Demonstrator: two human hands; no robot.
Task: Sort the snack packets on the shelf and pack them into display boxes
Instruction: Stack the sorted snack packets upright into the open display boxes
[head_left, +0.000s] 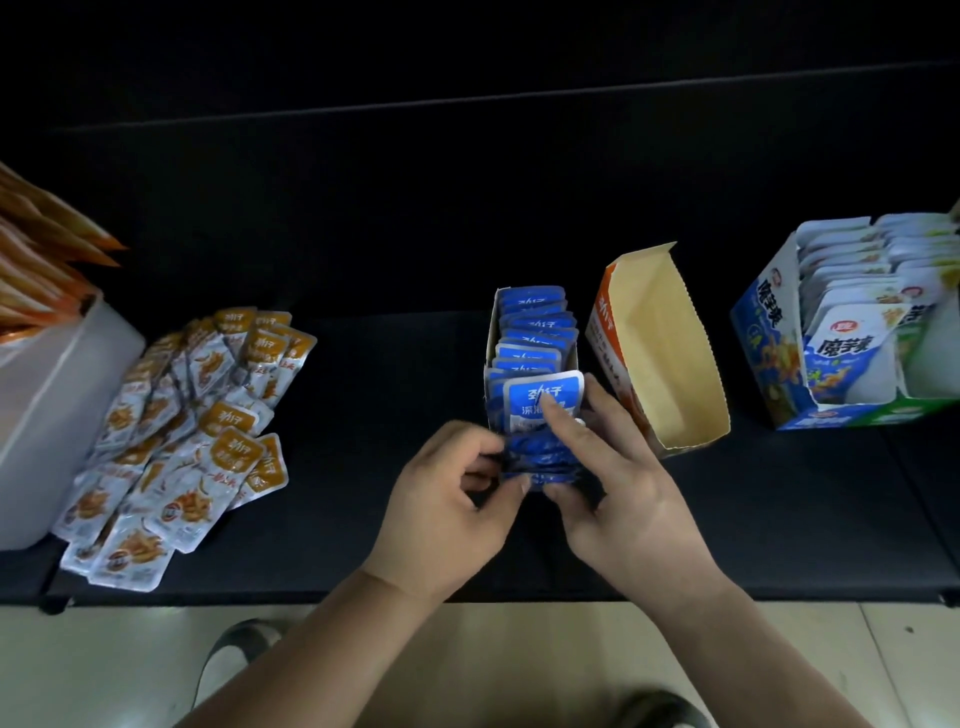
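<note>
Grey slipper (236, 660) on pale floor at six o'clock, not involved. Left hand (452, 499) and right hand (618, 493) meet near the front edge of the shelf (779, 519), each pinching one side of a small bundle of blue packets (540, 460). Left fingers curl round its nine o'clock edge; right thumb sits beneath, right forefinger (563, 428) extended onto the front packet (524, 400) standing in the blue display box (490, 358), directly at twelve o'clock of the bundle. Box judged nearly full. Recommendation: square the bundle's edges, tilt the standing row rearward with the forefinger, then feed the bundle upright into the gap, labels forward. Empty orange box (660, 353) lies tilted at one o'clock; loose orange packets (197, 426) at nine o'clock look meant for it; filled white-and-blue box (769, 332) at two o'clock
</note>
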